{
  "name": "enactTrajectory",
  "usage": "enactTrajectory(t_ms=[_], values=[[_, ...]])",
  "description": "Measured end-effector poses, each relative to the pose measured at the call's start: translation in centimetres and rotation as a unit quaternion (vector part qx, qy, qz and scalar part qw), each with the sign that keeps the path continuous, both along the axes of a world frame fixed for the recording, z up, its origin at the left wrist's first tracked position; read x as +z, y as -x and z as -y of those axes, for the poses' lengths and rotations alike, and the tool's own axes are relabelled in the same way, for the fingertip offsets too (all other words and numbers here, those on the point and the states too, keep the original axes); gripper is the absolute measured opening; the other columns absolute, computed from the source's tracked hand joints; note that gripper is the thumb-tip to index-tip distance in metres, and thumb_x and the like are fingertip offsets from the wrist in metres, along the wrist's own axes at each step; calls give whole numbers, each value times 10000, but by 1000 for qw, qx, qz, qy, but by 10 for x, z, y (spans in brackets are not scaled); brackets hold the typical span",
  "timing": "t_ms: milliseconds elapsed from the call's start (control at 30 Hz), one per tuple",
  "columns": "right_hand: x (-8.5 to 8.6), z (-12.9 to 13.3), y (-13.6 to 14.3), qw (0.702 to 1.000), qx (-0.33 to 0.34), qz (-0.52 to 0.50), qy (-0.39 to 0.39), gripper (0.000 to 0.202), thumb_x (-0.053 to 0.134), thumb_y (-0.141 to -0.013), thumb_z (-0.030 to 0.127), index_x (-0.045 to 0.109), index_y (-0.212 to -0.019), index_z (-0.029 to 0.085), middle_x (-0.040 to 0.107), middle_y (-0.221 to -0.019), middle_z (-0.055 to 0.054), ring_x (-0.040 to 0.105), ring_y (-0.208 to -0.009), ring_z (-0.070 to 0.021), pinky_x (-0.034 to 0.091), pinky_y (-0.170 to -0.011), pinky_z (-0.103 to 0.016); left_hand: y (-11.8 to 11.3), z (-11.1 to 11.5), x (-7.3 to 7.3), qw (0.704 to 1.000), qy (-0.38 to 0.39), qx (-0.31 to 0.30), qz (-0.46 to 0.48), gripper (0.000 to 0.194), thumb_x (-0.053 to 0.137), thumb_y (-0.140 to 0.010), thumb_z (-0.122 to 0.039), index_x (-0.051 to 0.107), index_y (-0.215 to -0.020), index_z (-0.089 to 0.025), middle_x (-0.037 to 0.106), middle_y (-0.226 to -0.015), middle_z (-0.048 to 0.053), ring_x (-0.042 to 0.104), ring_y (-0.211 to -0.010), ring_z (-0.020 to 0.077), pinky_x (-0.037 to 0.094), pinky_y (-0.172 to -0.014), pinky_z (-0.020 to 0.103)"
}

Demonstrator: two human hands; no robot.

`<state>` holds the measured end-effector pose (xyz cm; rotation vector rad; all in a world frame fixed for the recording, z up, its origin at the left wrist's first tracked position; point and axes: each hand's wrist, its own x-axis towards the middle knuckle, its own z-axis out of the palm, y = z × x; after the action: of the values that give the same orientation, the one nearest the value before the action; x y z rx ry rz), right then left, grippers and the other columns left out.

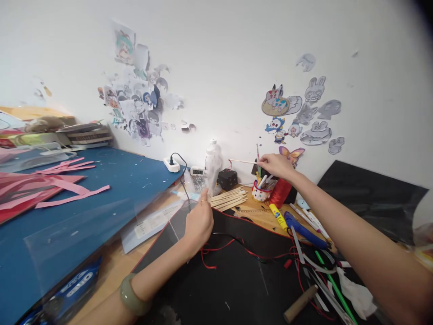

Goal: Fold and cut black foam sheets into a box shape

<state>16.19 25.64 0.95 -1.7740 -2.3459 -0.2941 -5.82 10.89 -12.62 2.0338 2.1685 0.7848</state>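
My right hand (278,166) is raised at the back of the desk, above the pen cup (261,193). Between its fingertips it pinches a thin wooden stick (244,161), which points left and lies nearly level. Red thread (230,165) hangs at the stick's far end, over a small black box (227,180). My left hand (199,222) is closed with the thumb up, above the black mat (230,289). Whatever it may hold is hidden. Just beyond it are a pile of wooden sticks (229,199) and a clear plastic bottle (213,164).
Pink paper strips (72,185) lie on the blue board (111,174) at left. A power strip (172,165) with a plugged cable stands behind. At right are a yellow glue stick (278,217), a blue glue gun (304,231), tangled red cord (264,255) and a brown tube (300,304).
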Motion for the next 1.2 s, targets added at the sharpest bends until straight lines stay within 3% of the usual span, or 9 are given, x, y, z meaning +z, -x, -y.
enactTrajectory(t_ms=[200,500,733,867,967,1067,1200], values=[[1,-14,-1,999,8,47,-1,292,508,-867,325,535,-1116,175,553,-1137,-73,565,-950,-190,477,-793,-400,0,-1,0,1000,0,2,7,505,210,-907,-196,97,-1389,-98,637,-973,173,630,-888,288,440,-665,346],[-6,-34,-20,997,-67,37,30,294,523,-859,312,535,-1117,172,553,-1136,-72,571,-934,-186,487,-772,-386,1,-2,-3,1000,-1,4,10,489,202,-911,-193,116,-1386,-114,630,-1030,172,628,-891,285,445,-673,357],[15,-25,-33,998,-37,-38,-21,280,517,-862,317,545,-1097,166,564,-1114,-66,573,-927,-187,486,-774,-387,0,-1,-1,1000,-6,-10,-18,491,206,-901,-144,140,-1387,-154,550,-1204,169,589,-1008,265,465,-689,331],[34,5,-39,993,-4,-95,-69,239,512,-861,329,590,-1007,156,614,-1007,-47,591,-862,-171,481,-757,-362,-3,1,2,994,-17,-80,-70,519,258,-869,-97,222,-1369,-227,400,-1380,81,471,-1168,225,471,-788,307],[40,43,-44,984,29,-140,-106,214,493,-849,310,656,-881,174,668,-855,-26,608,-785,-168,454,-743,-297,-7,4,1,983,-12,-140,-121,572,311,-826,-44,259,-1364,-231,388,-1394,48,416,-1217,207,455,-861,300],[35,90,-53,973,64,-174,-140,215,490,-822,305,675,-851,198,681,-914,-29,603,-845,-188,425,-748,-272,-11,8,0,969,6,-175,-174,566,340,-821,-25,298,-1350,-224,413,-1375,69,444,-1191,226,500,-784,307],[10,154,-79,972,92,-185,-114,215,491,-809,351,661,-838,224,671,-958,-25,591,-882,-198,417,-768,-284,-12,19,-3,951,32,-191,-241,435,420,-874,-90,381,-1294,-197,468,-1297,114,509,-1104,240,525,-728,331]])
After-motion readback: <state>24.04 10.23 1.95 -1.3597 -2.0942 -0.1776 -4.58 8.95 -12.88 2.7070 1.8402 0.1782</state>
